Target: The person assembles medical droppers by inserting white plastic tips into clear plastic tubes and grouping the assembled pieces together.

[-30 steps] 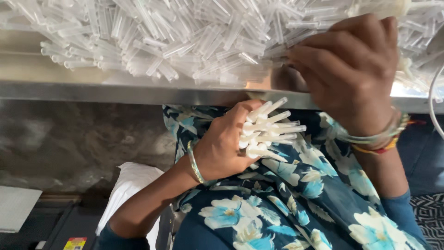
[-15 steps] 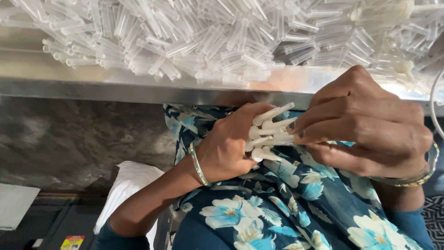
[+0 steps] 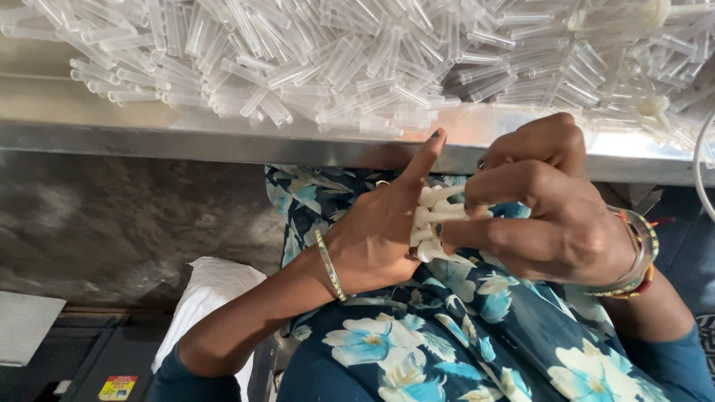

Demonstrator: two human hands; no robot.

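Both hands meet over the lap on a small bunch of white tubes [image 3: 436, 223]. Left hand [image 3: 383, 234] cradles the bunch against its palm, forefinger stretched up toward the worktop edge, the other fingers curled behind the tubes; its grip is closed on them. Right hand [image 3: 551, 212] comes in from the other side, fingers bent, pinching the free ends of the same tubes, so its grip is clenched on the bunch too. A thin bangle [image 3: 330, 264] rings the left wrist; several bangles [image 3: 640, 257] sit on the right wrist. Beneath the hands lies a blue dress [image 3: 447, 335] with pale flowers. Just above them runs the steel worktop [image 3: 149, 123], heaped with a pile of clear tubes [image 3: 357, 59]. A white bag [image 3: 208, 290] lies near the left forearm, lower down.
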